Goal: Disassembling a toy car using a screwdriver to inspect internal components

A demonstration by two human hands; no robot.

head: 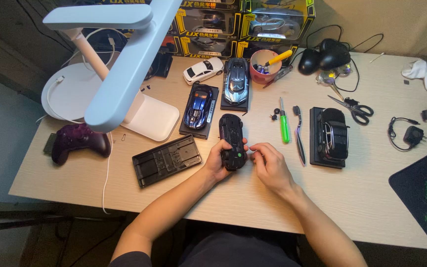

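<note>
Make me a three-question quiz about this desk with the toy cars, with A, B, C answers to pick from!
1. Where does the green screwdriver lie?
A. Right of the upside-down car
B. Inside the pink cup
C. On the game controller

2. How many toy cars stand on black bases?
A. One
B. Three
C. Six

3. How is the car in the hands turned?
A. Wheels down
B. On its side
C. Underside up

Answers: 1 A, it lies on the desk just right of the upside-down car. 2 B, the dark blue car, silver-blue car and black car each sit on one. 3 C, the left hand holds it with the flat black underside showing, the right hand beside it.
</note>
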